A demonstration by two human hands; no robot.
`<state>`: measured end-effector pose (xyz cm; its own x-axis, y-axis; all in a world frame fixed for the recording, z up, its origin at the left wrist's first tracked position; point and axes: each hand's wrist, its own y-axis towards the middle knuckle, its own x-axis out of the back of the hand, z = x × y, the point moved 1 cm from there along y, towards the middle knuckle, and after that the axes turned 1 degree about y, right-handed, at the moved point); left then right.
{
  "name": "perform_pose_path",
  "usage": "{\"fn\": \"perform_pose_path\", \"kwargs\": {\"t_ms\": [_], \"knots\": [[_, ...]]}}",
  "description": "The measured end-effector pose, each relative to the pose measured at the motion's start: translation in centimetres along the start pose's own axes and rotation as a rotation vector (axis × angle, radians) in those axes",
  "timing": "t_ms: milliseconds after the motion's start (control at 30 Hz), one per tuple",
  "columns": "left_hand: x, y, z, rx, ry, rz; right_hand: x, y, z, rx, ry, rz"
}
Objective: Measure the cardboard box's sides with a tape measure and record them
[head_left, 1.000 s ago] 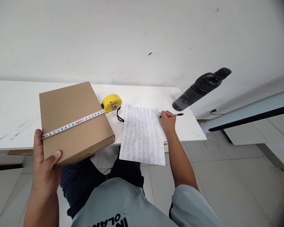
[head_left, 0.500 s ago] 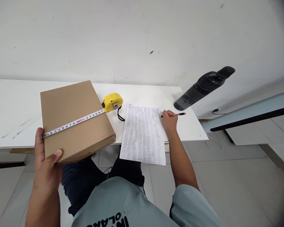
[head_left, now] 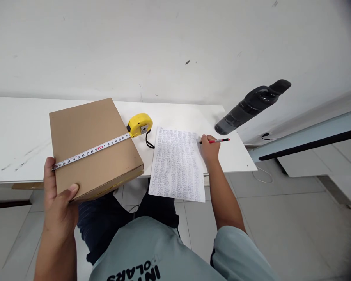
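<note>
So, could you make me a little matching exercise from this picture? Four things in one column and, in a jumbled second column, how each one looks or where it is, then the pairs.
Things:
1. cardboard box
2. tape measure
3. sheet of paper
4. pen

Descriptions:
A. white, partly over the front edge of the table
B. red and black, held in the right hand
C. brown, gripped by the left hand
D. yellow, its numbered strip pulled out

Right pairs: 1-C, 2-D, 3-A, 4-B.
</note>
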<state>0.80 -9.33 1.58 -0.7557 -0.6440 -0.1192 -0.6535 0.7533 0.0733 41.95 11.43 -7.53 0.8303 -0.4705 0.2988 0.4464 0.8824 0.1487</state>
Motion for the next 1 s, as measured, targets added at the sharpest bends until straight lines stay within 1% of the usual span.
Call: {"fn": "perform_pose_path", "kwargs": {"t_ms": [133,267,367,433,500,567,633,700,767,833,900,1000], "knots": [[0.1,0.1,0.2,-0.014,-0.009,0.031,-0.1,0.2,-0.3,0.023,-0.058,-0.051],[0.4,-0.1,0.5,0.006,-0.008,0.044,-0.1,0.0,-0.2,0.077,-0.116,-0.097],[0.7,-0.1,0.9,0.011,0.008,0.086,0.2,-0.6,-0.4,0.189,-0.179,-0.105],[0.9,0.3,1.2,-0.003,0.032,0.131,0.0,-0.8,-0.8,0.382,-0.416,-0.028],[1.1,0.8,1.3,-0.014,0.050,0.175,-0.3,-0.6,-1.4,0.408,-0.467,0.027],[1.2,1.4,1.1,-0.019,0.057,0.211,-0.8,-0.3,-1.9,0.389,-0.560,0.124],[1.3,1.7,0.9,-0.015,0.064,0.244,-1.3,0.0,-2.0,0.383,-0.635,0.198],[1.3,1.8,0.6,-0.009,0.074,0.268,-1.6,0.2,-1.5,0.396,-0.661,0.238],[1.4,1.7,0.5,0.001,0.086,0.282,-2.0,0.0,-0.5,0.418,-0.656,0.288],[1.5,1.6,0.6,-0.001,0.097,0.286,-2.6,-0.6,1.4,0.463,-0.550,0.362],[1.6,1.6,0.7,-0.013,0.093,0.285,-3.6,-1.7,4.3,0.496,-0.355,0.471],[1.6,1.7,1.0,-0.023,0.045,0.284,-5.6,-4.0,9.7,0.489,-0.089,0.674]]}}
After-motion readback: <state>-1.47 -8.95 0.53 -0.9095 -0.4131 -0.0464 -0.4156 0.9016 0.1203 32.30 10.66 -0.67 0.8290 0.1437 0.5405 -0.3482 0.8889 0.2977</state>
